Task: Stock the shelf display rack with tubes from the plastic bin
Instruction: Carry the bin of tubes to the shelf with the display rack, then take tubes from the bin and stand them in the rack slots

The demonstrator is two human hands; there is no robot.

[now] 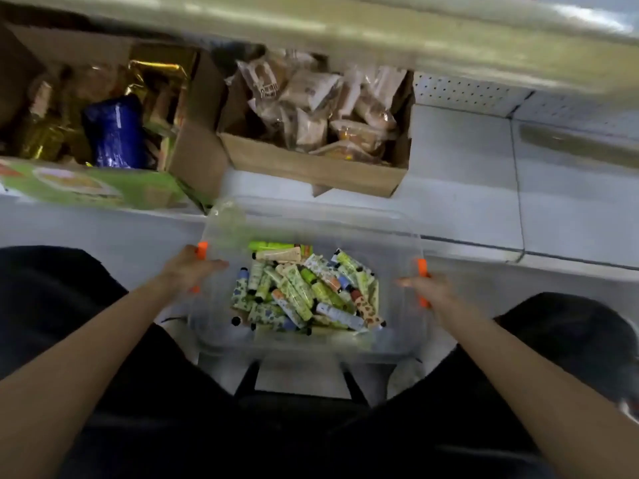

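The tubes [304,292] lie in a loose heap at the bottom of the clear plastic bin [294,344], mostly green, white and patterned with dark caps; blur keeps their print unreadable; the bin sits low in the middle of the view, between the person's knees and just in front of the lower shelf [466,167], and what carries it is hidden beneath it; the left hand [188,267] grips the bin's left wall at an orange latch [201,251], its fingers [214,263] reaching over the rim and the thumb outside; the right hand [427,285] holds the right wall at the other orange latch [422,267], its fingers [406,281] smeared by motion, so how tightly they curl is hard to make out; dark trousers [52,288] fill both lower corners; on the shelf behind the bin stands a cardboard box [311,167] of brown snack packets [321,108]; to its left a second cardboard box [197,157] holds a blue package [116,134] and gold foil [155,72], partly screened by a green carton [103,188] cut off at the left edge; an upper shelf edge [380,32] blurs across the top.
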